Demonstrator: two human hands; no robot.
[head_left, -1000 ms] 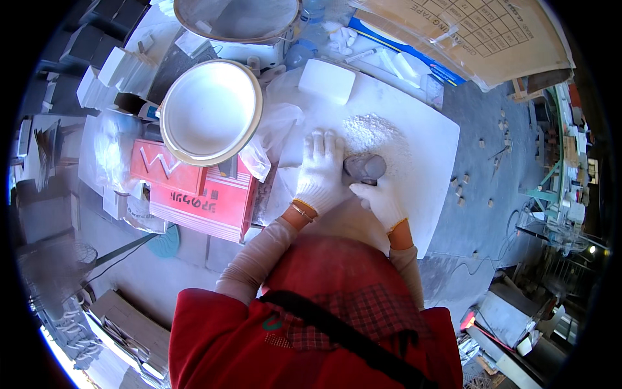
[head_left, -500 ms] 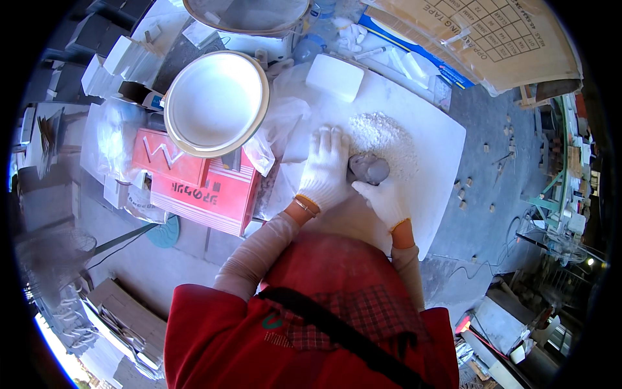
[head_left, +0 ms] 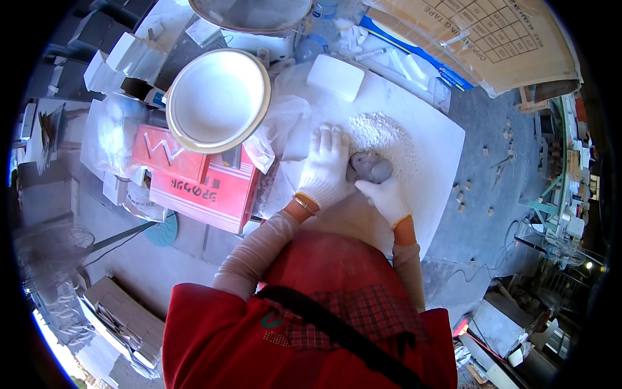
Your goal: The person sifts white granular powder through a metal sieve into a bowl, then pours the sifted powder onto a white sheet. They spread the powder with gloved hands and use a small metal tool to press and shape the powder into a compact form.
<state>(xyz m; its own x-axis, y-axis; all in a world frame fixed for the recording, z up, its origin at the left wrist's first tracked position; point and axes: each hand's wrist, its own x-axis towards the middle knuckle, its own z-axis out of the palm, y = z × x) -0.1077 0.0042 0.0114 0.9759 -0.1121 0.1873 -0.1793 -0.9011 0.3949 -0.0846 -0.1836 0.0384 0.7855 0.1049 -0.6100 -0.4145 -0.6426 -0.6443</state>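
My left hand [head_left: 324, 170], in a white knit glove, lies flat on the white-topped table [head_left: 431, 146] with its fingers stretched forward. Just right of it is a smooth grey rounded lump [head_left: 374, 170], darker on its left side; its exact kind cannot be made out. My right hand [head_left: 387, 199], gloved the same way, is closed against the near side of this lump, thumb toward the left hand. The other right fingers are mostly hidden. Beyond the lump spreads a heap of whitish crumbly powder [head_left: 382, 133].
A white round tub [head_left: 217, 97] stands at the left above red boxes [head_left: 207, 191], beside a crumpled clear plastic bag [head_left: 285, 117]. A white block [head_left: 335, 76] lies at the table's back. A large cardboard box [head_left: 486, 39] fills the far right.
The grey lump and my right hand have shifted very slightly right. My left hand stays in place.
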